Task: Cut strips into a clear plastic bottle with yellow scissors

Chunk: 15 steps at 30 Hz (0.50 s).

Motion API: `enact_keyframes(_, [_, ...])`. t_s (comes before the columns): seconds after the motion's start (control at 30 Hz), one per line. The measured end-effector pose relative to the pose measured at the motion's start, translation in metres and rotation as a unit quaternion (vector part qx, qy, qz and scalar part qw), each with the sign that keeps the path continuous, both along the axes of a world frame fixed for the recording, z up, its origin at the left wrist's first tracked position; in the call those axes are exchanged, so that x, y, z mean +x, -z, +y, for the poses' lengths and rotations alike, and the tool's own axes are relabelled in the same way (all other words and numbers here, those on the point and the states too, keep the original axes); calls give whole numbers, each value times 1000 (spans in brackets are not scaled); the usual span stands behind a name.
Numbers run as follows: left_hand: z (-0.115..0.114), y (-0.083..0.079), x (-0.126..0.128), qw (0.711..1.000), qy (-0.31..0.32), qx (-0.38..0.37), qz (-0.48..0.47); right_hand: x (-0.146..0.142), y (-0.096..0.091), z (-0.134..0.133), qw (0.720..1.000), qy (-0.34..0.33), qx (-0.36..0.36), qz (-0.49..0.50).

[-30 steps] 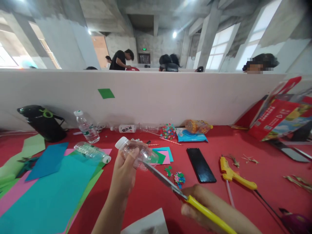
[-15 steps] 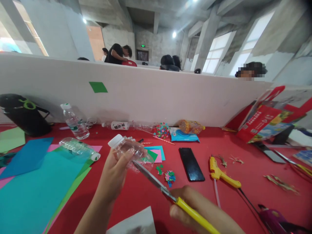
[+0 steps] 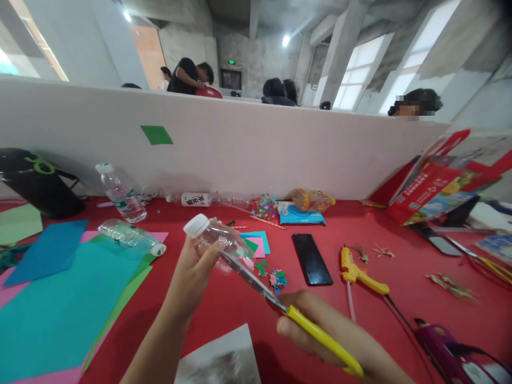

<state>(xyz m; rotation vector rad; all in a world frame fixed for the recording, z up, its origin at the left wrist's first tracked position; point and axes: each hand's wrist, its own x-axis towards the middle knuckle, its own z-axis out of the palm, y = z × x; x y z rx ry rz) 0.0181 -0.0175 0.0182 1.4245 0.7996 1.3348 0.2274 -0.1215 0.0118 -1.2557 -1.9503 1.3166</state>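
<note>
I note the left hand (image 3: 196,269) gripping a clear bottle (image 3: 229,242), tilted, centre of frame; the right hand (image 3: 310,304) grips yellow-handled scissors (image 3: 296,317), lower right of centre. I judge the bottle light, thin-walled, slippery — best held near the stiffer neck below the white cap (image 3: 196,225).

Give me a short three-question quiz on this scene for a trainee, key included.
1. Which hand holds the scissors?
2. True or false: from the wearer's view, the phone lies to the left of the yellow glue gun.
3. Fill in the colour: the bottle in the left hand has a ____ cap.

Key:
1. The right hand.
2. True.
3. White.
</note>
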Motion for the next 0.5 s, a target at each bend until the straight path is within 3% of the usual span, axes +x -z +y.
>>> enact_keyframes(0.4, [0,-4,-4,1000,13,-15,-11,-4,1,-1,1000,2,6,13])
enact_keyframes(0.5, [-1,-1,-2,999,-9,-34,-3,-2,5,-7,999,40,-13,-12])
